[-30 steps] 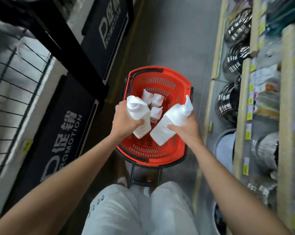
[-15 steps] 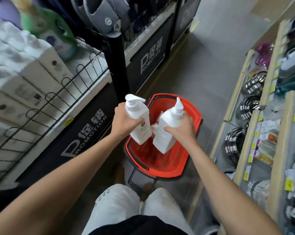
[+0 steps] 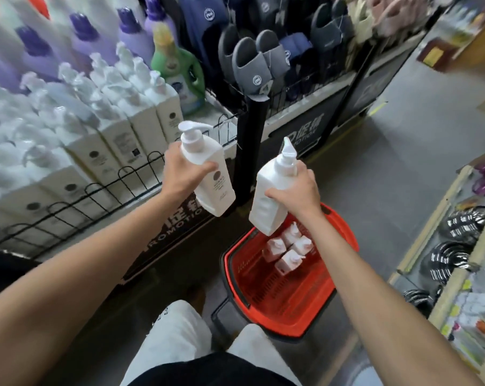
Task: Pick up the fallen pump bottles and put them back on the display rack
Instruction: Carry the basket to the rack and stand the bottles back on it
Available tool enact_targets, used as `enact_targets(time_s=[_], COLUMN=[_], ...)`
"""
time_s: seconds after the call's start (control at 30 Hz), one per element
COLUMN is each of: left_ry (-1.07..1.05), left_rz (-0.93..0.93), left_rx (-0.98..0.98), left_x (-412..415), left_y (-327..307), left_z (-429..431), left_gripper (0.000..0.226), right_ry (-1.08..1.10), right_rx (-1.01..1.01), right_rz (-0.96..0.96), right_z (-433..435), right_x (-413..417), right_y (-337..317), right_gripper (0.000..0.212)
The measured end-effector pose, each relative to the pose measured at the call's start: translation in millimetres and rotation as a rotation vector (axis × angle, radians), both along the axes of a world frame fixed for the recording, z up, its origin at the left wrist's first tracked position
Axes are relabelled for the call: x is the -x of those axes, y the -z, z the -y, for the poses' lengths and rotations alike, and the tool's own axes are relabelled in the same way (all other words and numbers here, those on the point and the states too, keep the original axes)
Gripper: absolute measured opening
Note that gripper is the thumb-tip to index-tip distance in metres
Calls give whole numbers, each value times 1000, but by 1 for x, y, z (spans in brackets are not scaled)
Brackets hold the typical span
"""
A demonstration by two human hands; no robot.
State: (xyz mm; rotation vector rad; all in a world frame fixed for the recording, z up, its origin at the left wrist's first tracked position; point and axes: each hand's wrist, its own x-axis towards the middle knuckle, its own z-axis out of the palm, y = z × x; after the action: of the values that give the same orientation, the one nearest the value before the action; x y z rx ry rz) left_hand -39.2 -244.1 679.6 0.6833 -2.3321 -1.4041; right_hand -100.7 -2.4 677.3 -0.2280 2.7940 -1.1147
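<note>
Head view: bottle [image 3: 215, 188] in left grip [image 3: 180, 174], bottle [image 3: 266, 215] in right grip [image 3: 300, 190], both higher now

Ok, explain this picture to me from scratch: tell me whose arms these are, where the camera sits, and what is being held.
There is no machine here. These are a person's two bare arms, filmed by a wide-angle camera worn on the head, looking forward and down. That is why the arms reach in from the bottom edge.

The left hand grips a white pump bottle. The right hand grips a second bottle. Both are roughly upright, pumps on top.

Beneath them a red basket stands on the shop floor with a few more bottles inside.

To the left is the display rack, where rows of similar bottles stand behind a low black wire rail.
</note>
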Motion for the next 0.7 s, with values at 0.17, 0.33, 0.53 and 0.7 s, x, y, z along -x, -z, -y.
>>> enact_targets(time_s=[0.17,0.33,0.53,0.7], left_ry=[-144,-161,-204,-175], left_rz=[-35,-90,-117,-98], left_rx=[-59,-27,-6,62], left_x=[-9,-25,-31,-36], left_y=[-25,-45,-61,-71], left_z=[57,118,186,224], left_gripper=[60,52,63,62], right_ry=[-102,-188,-235,-255], right_rx=[13,32,104,142], right_rz=[-16,-18,-24,-22], right_z=[62,133,207,250], right_x=[15,22,28,28], right_y=[-17,-28,-40,-42], right_gripper=[73,76,75,72])
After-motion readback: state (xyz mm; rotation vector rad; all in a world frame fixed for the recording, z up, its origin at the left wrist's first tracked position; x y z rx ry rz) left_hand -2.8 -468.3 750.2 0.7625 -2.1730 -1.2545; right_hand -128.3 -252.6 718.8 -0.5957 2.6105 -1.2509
